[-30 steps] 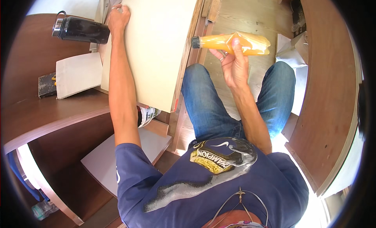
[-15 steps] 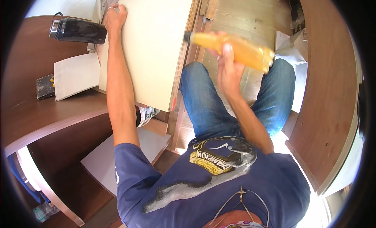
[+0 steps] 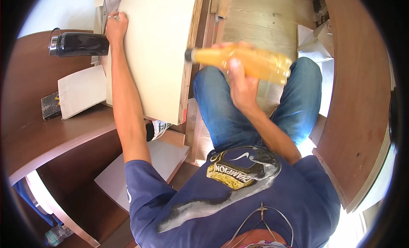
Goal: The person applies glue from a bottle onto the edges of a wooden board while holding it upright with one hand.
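A clear bottle of orange-yellow liquid point(image 3: 266, 64) with a dark cap is gripped around its middle by my right hand point(image 3: 243, 79). It lies nearly level above my knees, slightly blurred, its cap pointing left and overlapping the edge of a thick pale board point(image 3: 157, 47). My left hand point(image 3: 116, 28) is closed at the board's far left edge, fingers curled; what they hold, if anything, is hidden. My left forearm runs along that side of the board. Beside the left wrist, a black flask point(image 3: 81, 44) with a metal-banded lid and loop lies on its side.
A white panel piece point(image 3: 83, 91) leans near a dark flat block point(image 3: 51, 106) on the brown shelf at left. Below are another pale panel point(image 3: 140, 167) and a small clear bottle point(image 3: 57, 236). A brown wooden panel point(image 3: 358, 107) stands at right, with crumpled paper point(image 3: 317, 43) beside it.
The orange-yellow bottle has moved left and a little nearer to me, and tilts less. My left hand stays closed at the board's edge. The whole view has shifted slightly.
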`<state>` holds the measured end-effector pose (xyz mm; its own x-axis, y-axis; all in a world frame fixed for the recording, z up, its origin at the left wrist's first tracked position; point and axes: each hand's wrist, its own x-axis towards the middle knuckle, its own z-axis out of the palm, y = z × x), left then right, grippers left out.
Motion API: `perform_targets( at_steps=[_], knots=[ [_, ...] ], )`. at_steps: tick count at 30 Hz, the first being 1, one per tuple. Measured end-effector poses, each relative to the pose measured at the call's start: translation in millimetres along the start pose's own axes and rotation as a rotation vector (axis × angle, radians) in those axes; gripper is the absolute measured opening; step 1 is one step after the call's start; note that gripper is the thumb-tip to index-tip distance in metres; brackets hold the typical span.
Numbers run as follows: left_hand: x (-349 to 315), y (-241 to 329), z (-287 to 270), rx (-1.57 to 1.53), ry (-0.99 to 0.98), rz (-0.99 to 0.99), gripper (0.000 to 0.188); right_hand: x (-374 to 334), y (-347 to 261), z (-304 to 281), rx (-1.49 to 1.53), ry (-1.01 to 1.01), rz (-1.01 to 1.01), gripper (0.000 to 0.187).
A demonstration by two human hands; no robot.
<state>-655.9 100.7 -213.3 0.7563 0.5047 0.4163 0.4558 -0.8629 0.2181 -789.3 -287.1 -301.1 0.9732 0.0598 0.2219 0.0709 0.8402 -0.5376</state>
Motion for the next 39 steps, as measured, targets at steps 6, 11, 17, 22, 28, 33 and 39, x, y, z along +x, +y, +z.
perform_targets(
  at_steps=[6,11,17,22,28,33,39],
  knots=[
    [1.3,6.0,4.1,-0.025,-0.039,-0.024,0.051,25.5,-2.2,-5.8,-0.045,0.097,0.066,0.039],
    [2.2,-0.8,2.6,0.011,-0.009,-0.004,0.051,-4.9,1.7,-5.0,0.016,0.048,0.05,0.039],
    [2.1,5.8,4.7,-0.025,-0.004,-0.017,0.051,55.1,3.6,-6.1,-0.049,0.057,-0.022,0.042],
    [3.2,2.0,0.2,-0.004,-0.008,-0.003,0.053,31.0,-2.1,6.0,-0.003,0.084,-0.067,0.03],
    [-2.0,12.5,5.9,-0.033,-0.032,-0.023,0.051,67.2,3.9,-12.8,-0.136,0.075,-0.05,0.028],
    [0.4,-0.6,3.4,-0.013,0.017,0.025,0.051,52.9,2.3,-29.6,0.051,0.15,0.124,0.024],
    [0.7,-3.4,4.3,-0.024,0.032,0.025,0.052,46.0,7.0,-36.6,0.142,0.176,0.255,0.021]
  ],
)
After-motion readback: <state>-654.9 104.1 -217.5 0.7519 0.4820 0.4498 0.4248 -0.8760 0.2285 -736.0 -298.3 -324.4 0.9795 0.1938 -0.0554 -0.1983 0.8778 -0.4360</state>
